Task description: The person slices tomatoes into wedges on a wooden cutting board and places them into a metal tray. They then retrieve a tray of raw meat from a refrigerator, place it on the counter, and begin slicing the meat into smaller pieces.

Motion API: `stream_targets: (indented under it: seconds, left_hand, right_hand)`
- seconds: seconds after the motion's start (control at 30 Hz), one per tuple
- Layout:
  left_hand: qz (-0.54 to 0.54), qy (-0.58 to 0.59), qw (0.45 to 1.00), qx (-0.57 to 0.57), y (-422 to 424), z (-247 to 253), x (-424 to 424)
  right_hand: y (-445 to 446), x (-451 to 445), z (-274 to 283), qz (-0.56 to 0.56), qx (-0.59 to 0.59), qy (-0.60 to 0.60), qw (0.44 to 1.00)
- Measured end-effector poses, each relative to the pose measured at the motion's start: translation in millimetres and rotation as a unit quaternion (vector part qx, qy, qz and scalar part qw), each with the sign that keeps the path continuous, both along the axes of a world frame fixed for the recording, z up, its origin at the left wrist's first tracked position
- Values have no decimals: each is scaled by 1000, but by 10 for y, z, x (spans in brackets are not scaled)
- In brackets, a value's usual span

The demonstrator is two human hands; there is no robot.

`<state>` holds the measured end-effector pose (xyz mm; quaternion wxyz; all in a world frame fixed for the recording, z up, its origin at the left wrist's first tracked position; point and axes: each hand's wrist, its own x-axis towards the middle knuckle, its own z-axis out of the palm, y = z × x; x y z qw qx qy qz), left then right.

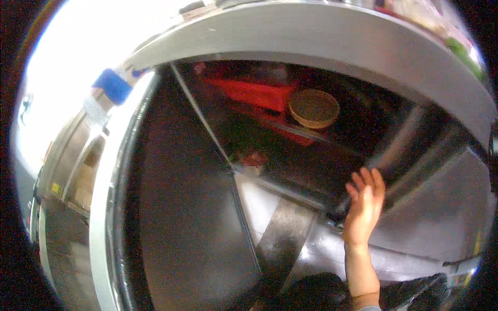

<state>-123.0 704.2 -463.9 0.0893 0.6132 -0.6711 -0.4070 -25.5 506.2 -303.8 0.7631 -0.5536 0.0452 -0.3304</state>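
My right hand (363, 210) is raised at the lower right, fingers slightly bent and a little apart, with nothing visible in it. It is in front of the opening of a dark under-counter steel cabinet, which looks like a refrigerator. Inside, a round tub or bowl (314, 109) with a pale rim stands beside a red container (260, 93). Lower down, a small round container (253, 160) with reddish contents is partly lost in shadow. The open cabinet door (190, 233) swings out on my left, with a dark gasket along its edge. My left hand is out of view.
A thick metal counter edge (295, 31) curves above the opening. On top of it, at the upper right, lie plastic-wrapped and green items (461, 54). Another steel unit (66, 233) stands at the far left, below a blue object (113, 85). The view is blurred.
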Motion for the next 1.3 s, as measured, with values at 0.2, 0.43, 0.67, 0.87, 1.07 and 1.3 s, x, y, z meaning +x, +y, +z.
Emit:
stream_targets:
  seconds: [0.2, 0.43, 0.67, 0.87, 1.07, 1.3]
  left_hand:
    - [45, 66, 997, 10, 9, 56, -61]
    - [63, 125, 990, 33, 67, 178, -127]
    - [82, 176, 980, 51, 171, 294, -299]
    - [80, 203, 974, 61, 155, 368, -276]
    - [89, 247, 962, 79, 146, 354, -320]
    - [68, 277, 953, 106, 58, 350, -287]
  right_hand:
    - [447, 935, 1004, 255, -24, 75, 964]
    - [567, 2148, 1632, 238, -13, 140, 961]
    - [421, 2021, 1794, 276, 54, 158, 947]
    - [120, 1884, 1369, 251, -127, 124, 951]
    - [356, 987, 1116, 236, 61, 173, 954]
    - [-67, 256, 927, 211, 87, 147, 962]
